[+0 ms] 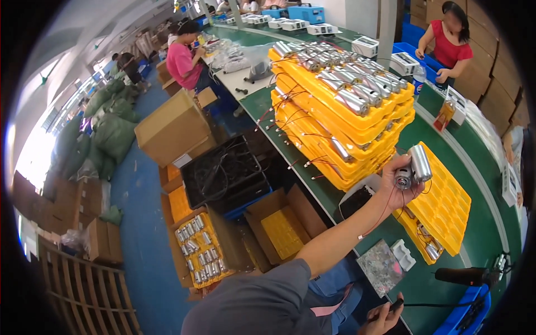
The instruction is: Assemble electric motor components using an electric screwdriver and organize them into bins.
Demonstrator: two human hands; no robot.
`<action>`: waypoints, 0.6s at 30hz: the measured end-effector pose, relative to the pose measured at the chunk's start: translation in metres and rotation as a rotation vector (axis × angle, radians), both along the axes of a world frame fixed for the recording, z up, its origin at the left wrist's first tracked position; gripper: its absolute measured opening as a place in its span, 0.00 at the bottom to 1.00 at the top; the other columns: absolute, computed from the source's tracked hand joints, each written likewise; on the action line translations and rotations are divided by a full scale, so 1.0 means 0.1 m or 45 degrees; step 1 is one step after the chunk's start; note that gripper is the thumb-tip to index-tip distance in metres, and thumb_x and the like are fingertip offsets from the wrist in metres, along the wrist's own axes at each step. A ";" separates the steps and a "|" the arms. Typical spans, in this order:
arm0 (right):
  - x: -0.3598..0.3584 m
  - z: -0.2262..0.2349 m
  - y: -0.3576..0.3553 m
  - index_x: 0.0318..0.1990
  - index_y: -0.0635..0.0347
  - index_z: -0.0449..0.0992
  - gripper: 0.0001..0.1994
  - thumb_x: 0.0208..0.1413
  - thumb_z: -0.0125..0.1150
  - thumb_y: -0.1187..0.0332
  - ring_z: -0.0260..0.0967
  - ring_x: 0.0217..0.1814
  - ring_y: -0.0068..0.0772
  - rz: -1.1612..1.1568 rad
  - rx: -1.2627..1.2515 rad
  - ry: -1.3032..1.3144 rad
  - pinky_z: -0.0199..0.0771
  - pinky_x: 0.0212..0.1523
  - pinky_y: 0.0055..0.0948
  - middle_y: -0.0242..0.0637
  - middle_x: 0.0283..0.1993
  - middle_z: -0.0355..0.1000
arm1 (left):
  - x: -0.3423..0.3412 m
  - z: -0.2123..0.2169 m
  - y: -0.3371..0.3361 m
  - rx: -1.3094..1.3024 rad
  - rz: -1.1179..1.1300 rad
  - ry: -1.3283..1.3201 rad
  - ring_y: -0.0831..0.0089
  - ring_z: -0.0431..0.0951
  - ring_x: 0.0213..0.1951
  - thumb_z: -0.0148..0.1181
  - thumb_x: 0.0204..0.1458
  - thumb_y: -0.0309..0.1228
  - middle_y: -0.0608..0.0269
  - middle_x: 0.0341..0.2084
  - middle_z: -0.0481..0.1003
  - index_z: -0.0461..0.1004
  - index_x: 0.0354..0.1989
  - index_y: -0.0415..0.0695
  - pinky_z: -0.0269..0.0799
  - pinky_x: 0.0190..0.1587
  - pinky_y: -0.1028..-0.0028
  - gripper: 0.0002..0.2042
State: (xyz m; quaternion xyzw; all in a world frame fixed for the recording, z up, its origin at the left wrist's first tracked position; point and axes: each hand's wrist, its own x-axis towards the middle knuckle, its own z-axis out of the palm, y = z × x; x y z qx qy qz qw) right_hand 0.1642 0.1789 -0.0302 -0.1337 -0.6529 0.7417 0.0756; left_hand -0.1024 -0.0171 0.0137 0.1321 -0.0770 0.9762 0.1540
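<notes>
My left hand (395, 177) is raised over the green bench, its fingers wrapped round silver cylindrical motors (420, 163); at least two show. A thin wire with a small white connector dangles from them. Just beyond the hand lie a yellow molded tray (446, 195) and, partly beneath it, another tray holding motors. Low in the view, my right hand (384, 319) closes on a small black cable end (396, 305), whose black cable runs off to the right. Between the hands, a worn grey plate (381, 267) lies near the bench edge beside a white molded block (402, 255).
A tall stack of yellow trays (340, 128) full of wired motors stands on the bench. Cartons (204, 251) and a black crate (220, 173) sit left of the bench. A black-handled tool (460, 275) and blue bin (463, 318) are at lower right. Co-workers work farther off.
</notes>
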 end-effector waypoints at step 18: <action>-2.16 0.15 -0.61 0.50 0.64 0.63 0.15 0.54 0.52 0.73 0.53 0.66 0.49 0.290 1.860 0.462 0.53 0.62 0.50 0.50 0.61 0.59 | 0.96 0.27 -0.53 -0.731 0.688 0.439 0.46 0.63 0.57 0.59 0.52 0.41 0.42 0.51 0.65 0.61 0.54 0.31 0.54 0.63 0.48 0.29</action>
